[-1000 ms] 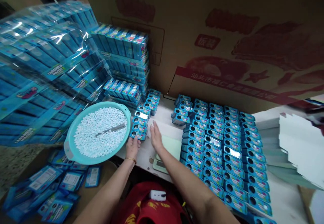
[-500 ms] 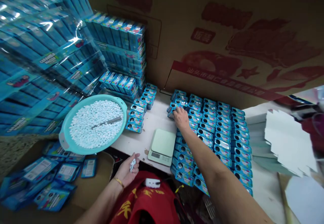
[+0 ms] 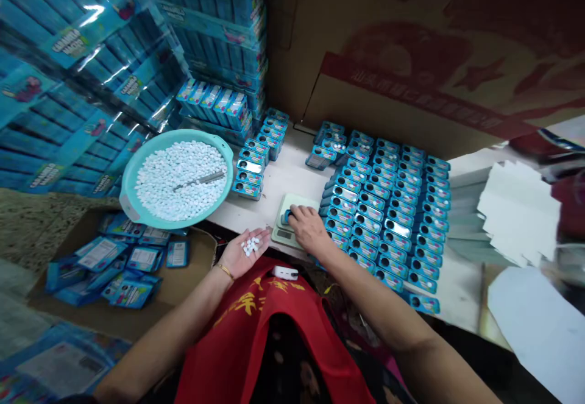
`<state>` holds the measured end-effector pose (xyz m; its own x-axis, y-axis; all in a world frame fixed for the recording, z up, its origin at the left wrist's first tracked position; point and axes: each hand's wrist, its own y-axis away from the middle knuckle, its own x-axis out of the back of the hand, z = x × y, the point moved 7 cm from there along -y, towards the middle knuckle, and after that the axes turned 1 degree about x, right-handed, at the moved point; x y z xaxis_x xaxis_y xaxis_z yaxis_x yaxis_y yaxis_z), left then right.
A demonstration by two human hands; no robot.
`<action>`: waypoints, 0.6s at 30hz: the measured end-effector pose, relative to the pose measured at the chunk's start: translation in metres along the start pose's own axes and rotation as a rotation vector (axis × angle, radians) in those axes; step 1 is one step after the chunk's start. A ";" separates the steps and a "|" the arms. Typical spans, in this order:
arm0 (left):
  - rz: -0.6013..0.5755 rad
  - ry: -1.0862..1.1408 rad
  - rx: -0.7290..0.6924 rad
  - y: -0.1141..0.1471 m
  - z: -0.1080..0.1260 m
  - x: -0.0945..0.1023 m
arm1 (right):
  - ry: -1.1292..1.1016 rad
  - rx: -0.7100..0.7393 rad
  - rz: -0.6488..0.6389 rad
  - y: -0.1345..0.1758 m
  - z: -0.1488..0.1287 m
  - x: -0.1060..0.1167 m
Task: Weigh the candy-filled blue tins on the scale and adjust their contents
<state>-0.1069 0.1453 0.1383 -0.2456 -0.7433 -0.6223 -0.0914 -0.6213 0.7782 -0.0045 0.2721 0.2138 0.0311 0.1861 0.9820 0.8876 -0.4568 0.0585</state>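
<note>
My left hand (image 3: 244, 255) is palm up, with a small heap of white candies (image 3: 251, 246) resting in it. The fingers point towards the kitchen scale (image 3: 299, 200). My right hand (image 3: 308, 226) is over the scale, its fingers closed on a small blue candy box (image 3: 287, 216) at the platform. Most of that box is hidden by the hand. To the right stand rows of blue candy boxes (image 3: 365, 221) with dark round holes on top. On the left a turquoise basin (image 3: 230, 175) holds many white candies, with a metal tool (image 3: 201, 180) lying on them.
Wrapped stacks of blue packs (image 3: 86, 81) rise at the left. A carton (image 3: 183, 294) with flat blue packs sits below the basin. Behind the table stands a big cardboard box (image 3: 338, 93). White card sheets (image 3: 521, 215) are stacked at the right.
My right hand has moved from the back rows to the scale, bringing a blue candy box. My left hand has opened flatter, showing the candies. The view has tilted down.
</note>
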 end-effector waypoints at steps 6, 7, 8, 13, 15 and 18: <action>0.005 -0.041 0.030 0.008 -0.011 0.008 | -0.203 -0.096 0.093 0.013 -0.037 -0.002; 0.000 -0.041 0.039 0.010 -0.013 0.009 | -0.257 -0.054 0.070 0.014 -0.052 -0.002; -0.007 -0.038 0.054 0.011 -0.017 0.009 | -0.301 0.003 0.037 0.014 -0.068 -0.003; -0.004 -0.067 0.130 0.021 -0.031 0.015 | -0.328 0.172 -0.100 0.016 -0.118 -0.015; 0.002 -0.084 0.135 0.025 -0.033 0.020 | -0.317 0.210 -0.146 0.018 -0.122 -0.022; 0.009 -0.092 0.134 0.029 -0.035 0.026 | -0.322 0.269 -0.154 0.021 -0.126 -0.030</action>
<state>-0.0825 0.0997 0.1417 -0.3336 -0.7188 -0.6100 -0.2157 -0.5717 0.7916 -0.0445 0.1471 0.2084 -0.0070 0.5153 0.8570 0.9797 -0.1684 0.1093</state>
